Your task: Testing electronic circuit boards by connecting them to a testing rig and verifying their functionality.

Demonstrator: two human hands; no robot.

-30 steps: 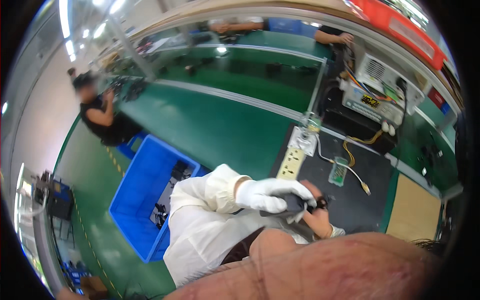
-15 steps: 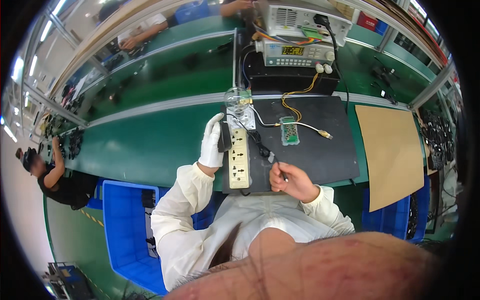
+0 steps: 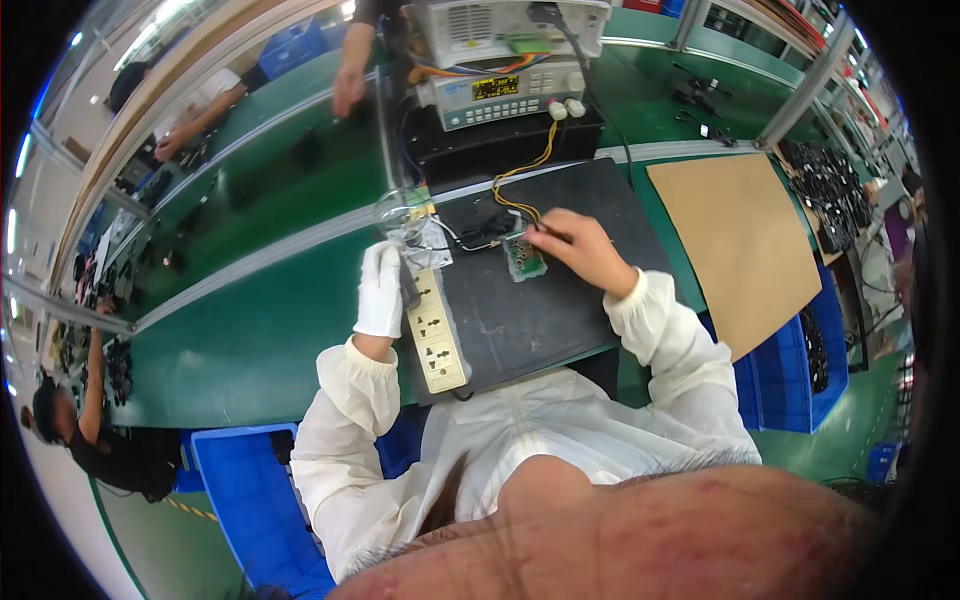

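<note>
My white-gloved left hand (image 3: 380, 292) grips a black power adapter (image 3: 409, 288) at the upper end of a cream power strip (image 3: 437, 345). Whether the adapter's prongs sit in a socket is hidden. My bare right hand (image 3: 588, 252) pinches the end of the adapter's black cable (image 3: 490, 231) beside a small green circuit board (image 3: 524, 258). The plug itself is covered by my fingers. A clear glass bulb (image 3: 402, 212) stands just past my left fingertips. Yellow wires (image 3: 527, 168) run down toward the board and my right hand.
A bench meter with a lit display (image 3: 505, 92) stands at the back on a black box (image 3: 500, 150). A black mat (image 3: 560, 320) lies under the work. Brown cardboard (image 3: 735, 245) is at right, with blue bins (image 3: 250, 500) below the bench. Other people work at left and across the bench.
My right hand has carried the cable end up and away from me to the circuit board. The cable bundle went with it. My left hand still holds the adapter by the strip. The view has shifted.
</note>
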